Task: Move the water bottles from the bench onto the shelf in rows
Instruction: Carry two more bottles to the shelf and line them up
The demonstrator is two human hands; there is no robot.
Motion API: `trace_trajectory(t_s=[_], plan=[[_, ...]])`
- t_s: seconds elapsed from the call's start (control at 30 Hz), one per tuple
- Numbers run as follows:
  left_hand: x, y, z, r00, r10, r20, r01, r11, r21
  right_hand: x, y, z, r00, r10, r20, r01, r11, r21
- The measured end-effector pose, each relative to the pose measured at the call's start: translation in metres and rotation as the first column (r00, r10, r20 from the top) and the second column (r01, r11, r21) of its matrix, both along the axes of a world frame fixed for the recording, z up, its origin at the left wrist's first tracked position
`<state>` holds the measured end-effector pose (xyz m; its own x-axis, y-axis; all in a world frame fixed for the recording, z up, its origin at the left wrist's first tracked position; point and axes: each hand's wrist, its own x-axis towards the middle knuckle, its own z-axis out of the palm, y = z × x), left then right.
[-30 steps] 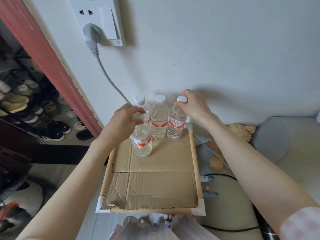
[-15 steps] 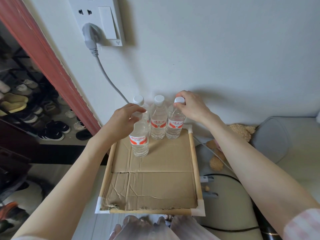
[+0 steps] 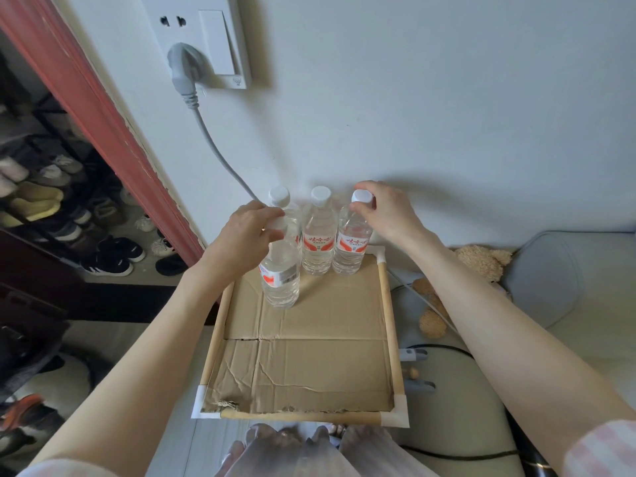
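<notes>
Clear water bottles with white caps and red labels stand on the cardboard-lined shelf (image 3: 309, 366) by the wall. In the back row are a left bottle (image 3: 279, 197), mostly hidden, a middle bottle (image 3: 318, 235) and a right bottle (image 3: 351, 246). My right hand (image 3: 385, 211) grips the right bottle by its cap. In front of the left one stands a fourth bottle (image 3: 280, 277) on the cardboard, with my left hand (image 3: 246, 232) closed around its neck and cap.
A grey cable (image 3: 213, 146) runs from the wall socket (image 3: 203, 39) down behind the bottles. A red door frame (image 3: 103, 132) and a shoe rack (image 3: 51, 201) lie to the left. A plush toy (image 3: 481, 259) and a grey cushion (image 3: 550, 277) sit to the right.
The front-left bottle has come down and stands upright on the cardboard, its label turned. My right hand stays on the right bottle's cap.
</notes>
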<state>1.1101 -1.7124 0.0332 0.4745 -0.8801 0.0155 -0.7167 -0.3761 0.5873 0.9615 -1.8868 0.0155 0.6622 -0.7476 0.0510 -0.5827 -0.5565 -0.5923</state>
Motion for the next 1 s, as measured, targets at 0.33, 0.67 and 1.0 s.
trace_trajectory(t_s=[0.33, 0.67, 1.0], plan=[[-0.0004, 0.0034, -0.003, 0.996, 0.085, 0.003, -0.085, 0.995, -0.047, 0.0006, 0.0045, -0.0031, 1.0, -0.023, 0.001, 0.023, 0.999, -0.049], [0.0015, 0.0038, -0.0013, 0.999, 0.026, -0.023, -0.028, 0.999, -0.047, -0.0003, 0.0061, -0.0031, 0.998, -0.059, 0.002, 0.059, 0.995, -0.077], [0.0049, 0.0067, -0.0045, 0.994, -0.103, -0.047, 0.098, 0.991, -0.086, 0.0001, 0.0069, -0.0044, 0.999, -0.048, -0.001, 0.048, 0.995, -0.088]])
